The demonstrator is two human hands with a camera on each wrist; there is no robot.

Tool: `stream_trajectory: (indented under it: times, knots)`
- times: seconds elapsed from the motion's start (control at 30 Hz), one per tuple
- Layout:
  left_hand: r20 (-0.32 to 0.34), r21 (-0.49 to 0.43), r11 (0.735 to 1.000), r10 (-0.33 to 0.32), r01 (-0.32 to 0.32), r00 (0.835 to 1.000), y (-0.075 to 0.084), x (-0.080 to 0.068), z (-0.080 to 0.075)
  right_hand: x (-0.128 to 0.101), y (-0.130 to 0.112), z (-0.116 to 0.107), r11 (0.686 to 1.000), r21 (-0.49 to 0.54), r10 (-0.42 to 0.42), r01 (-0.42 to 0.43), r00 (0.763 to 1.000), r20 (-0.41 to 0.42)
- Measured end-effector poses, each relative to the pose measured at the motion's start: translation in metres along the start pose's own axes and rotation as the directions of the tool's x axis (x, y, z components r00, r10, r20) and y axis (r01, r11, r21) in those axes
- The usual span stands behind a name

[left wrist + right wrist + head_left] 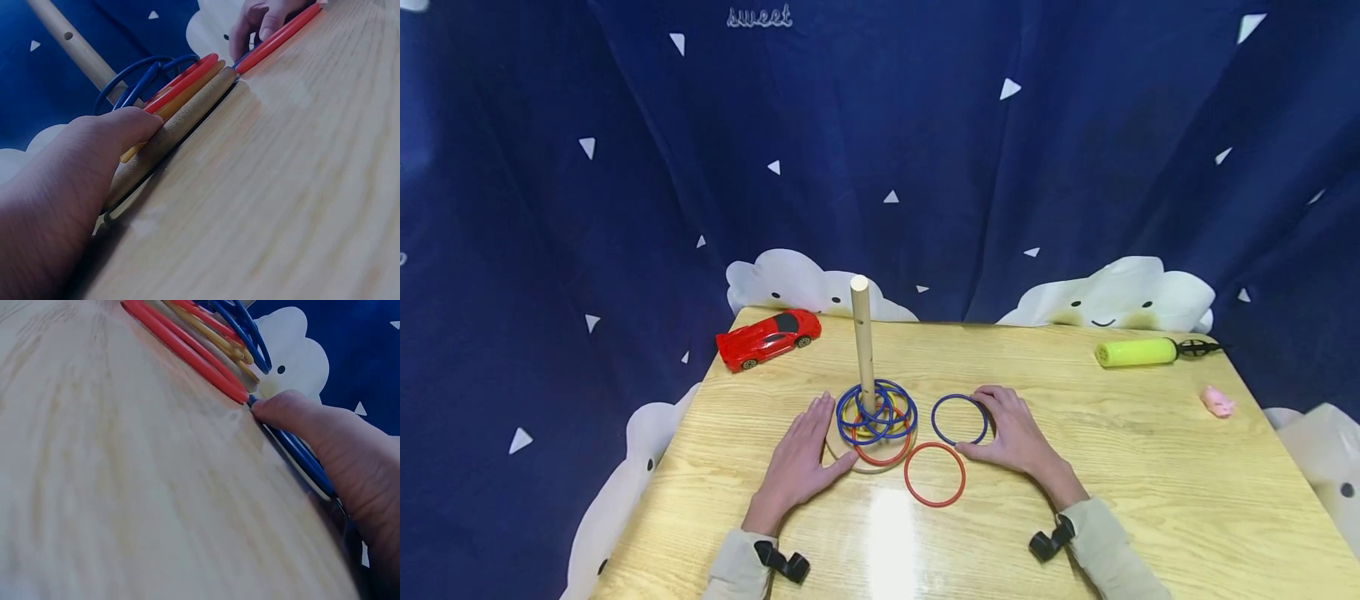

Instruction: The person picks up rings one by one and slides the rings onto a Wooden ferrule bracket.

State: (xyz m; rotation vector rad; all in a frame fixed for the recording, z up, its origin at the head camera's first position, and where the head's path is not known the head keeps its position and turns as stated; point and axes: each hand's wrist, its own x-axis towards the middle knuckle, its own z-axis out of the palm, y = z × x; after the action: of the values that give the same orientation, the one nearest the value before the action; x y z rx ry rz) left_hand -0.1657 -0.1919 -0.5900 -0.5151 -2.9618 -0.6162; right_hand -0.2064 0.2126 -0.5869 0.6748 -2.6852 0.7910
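A wooden peg [864,350] stands upright on a round wooden base [874,469], with several blue, yellow and red rings [912,412] loosely stacked around its foot. My left hand [801,458] lies along the base's left edge, fingers straight, and its thumb [140,125] touches the front edge. On the table to the right, my right hand [1015,433] holds a flat-lying blue ring [935,417] at its right side. The thumb [281,412] is at the ring's near edge and the fingers at its far edge. A loose red ring [908,483] lies between the hands, nearer me.
At the back left sits a red toy car [767,339]. A yellow-green hand pump [1138,352] with a black end lies at the back right, near a small pink toy [1217,402]. A dark blue curtain [955,167] hangs behind the wooden table [1150,483].
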Motion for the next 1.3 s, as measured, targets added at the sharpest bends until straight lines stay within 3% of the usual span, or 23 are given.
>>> stream_trajectory:
  times: [0.3, 0.73, 1.03, 1.3]
  knots:
    - [-0.007, -0.004, 1.0, 0.008, -0.008, 1.0, 0.0, 0.0, 0.0, 0.002, 0.001, 0.001, 1.0, -0.013, -0.002, 0.001, 0.999, -0.038]
    - [-0.01, 0.0, 1.0, 0.014, -0.014, 1.0, 0.0, 0.001, 0.0, 0.007, -0.002, -0.012, 0.99, 0.136, 0.032, -0.026, 0.998, -0.045]
    - [-0.035, 0.003, 1.0, 0.031, -0.031, 0.999, 0.0, 0.002, -0.001, 0.044, -0.023, -0.056, 0.989, 0.124, -0.062, 0.078, 0.989, -0.134]
    - [-0.006, -0.004, 1.0, 0.014, -0.014, 1.0, 0.0, 0.001, -0.001, 0.088, -0.059, -0.106, 0.951, 0.23, -0.156, 0.206, 0.964, -0.217]
